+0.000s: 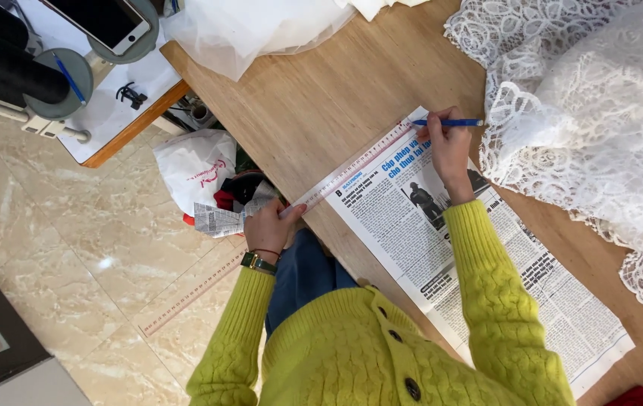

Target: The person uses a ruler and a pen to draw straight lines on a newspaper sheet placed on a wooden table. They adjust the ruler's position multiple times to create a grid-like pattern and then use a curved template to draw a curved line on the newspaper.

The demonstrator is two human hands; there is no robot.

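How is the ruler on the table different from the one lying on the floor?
The table ruler looks clear and lies along the newspaper's edge, its near end pinned by the left hand. The floor ruler looks pale and opaque, lying untouched on the tiles. Both are long, straight and slant the same way.

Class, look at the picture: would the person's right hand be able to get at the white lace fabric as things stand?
Probably yes: the right hand, holding a blue pen, is just beside the lace fabric, with nothing between them.
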